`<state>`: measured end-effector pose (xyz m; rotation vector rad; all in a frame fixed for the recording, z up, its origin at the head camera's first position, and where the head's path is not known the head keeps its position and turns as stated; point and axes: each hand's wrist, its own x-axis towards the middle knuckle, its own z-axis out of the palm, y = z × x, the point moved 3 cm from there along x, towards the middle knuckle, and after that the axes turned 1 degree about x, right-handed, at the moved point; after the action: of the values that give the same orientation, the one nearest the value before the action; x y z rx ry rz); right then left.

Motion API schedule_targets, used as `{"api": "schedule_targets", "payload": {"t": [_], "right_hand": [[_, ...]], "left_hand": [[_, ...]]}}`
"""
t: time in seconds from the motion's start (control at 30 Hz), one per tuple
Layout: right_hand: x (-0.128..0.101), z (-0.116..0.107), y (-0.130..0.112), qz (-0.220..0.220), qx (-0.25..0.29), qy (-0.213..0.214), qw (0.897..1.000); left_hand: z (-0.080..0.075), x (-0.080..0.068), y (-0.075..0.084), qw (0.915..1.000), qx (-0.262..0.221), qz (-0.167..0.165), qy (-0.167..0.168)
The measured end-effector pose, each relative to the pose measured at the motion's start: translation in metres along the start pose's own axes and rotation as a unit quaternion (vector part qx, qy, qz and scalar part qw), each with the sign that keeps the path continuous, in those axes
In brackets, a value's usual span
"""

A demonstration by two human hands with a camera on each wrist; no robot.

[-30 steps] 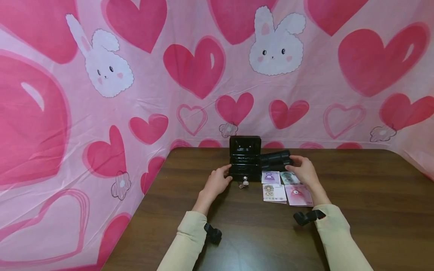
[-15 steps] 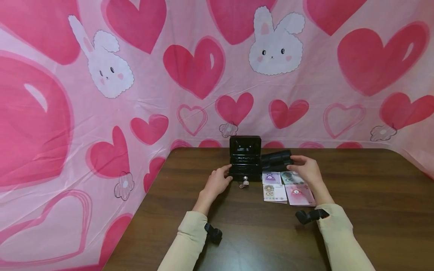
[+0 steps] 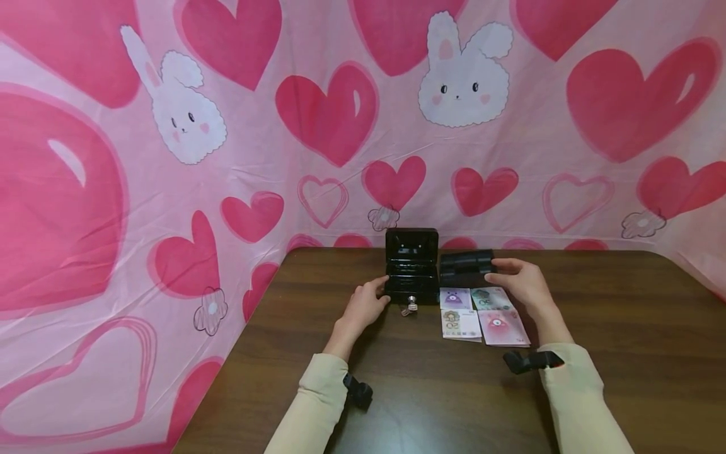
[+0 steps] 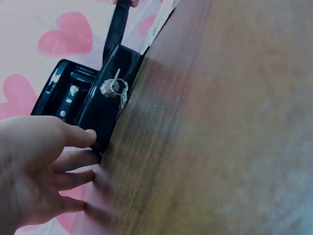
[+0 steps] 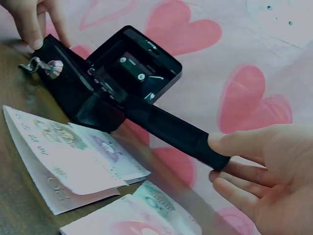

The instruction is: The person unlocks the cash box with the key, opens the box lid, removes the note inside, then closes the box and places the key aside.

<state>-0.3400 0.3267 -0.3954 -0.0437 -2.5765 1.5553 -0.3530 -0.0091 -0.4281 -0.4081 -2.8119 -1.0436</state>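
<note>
Cash box (image 3: pixel 411 268), black, lid raised, stands on the desk (image 3: pixel 612 353) near its far edge, a key (image 3: pixel 409 305) in its front lock. Left hand (image 3: pixel 363 306): fingertips resting on the box's left front corner, fingers nearly straight. Right hand (image 3: pixel 524 284): grip closed on the tray (image 3: pixel 466 262), thumb above, fingers beneath, just right of the box. Four banknotes (image 3: pixel 482 314) lie in front of the tray.

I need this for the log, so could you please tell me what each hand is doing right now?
Left hand: open, fingertips touching the cash box.
Right hand: holding the black tray.
</note>
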Motion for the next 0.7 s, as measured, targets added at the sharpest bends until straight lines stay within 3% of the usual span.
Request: {"api": "schedule_targets", "payload": {"t": [0.7], "right_hand": [[-0.003, -0.009, -0.018, -0.028, -0.002, -0.067, 0.997]], "left_hand": [[0.004, 0.003, -0.002, 0.9999, 0.003, -0.012, 0.001]]}}
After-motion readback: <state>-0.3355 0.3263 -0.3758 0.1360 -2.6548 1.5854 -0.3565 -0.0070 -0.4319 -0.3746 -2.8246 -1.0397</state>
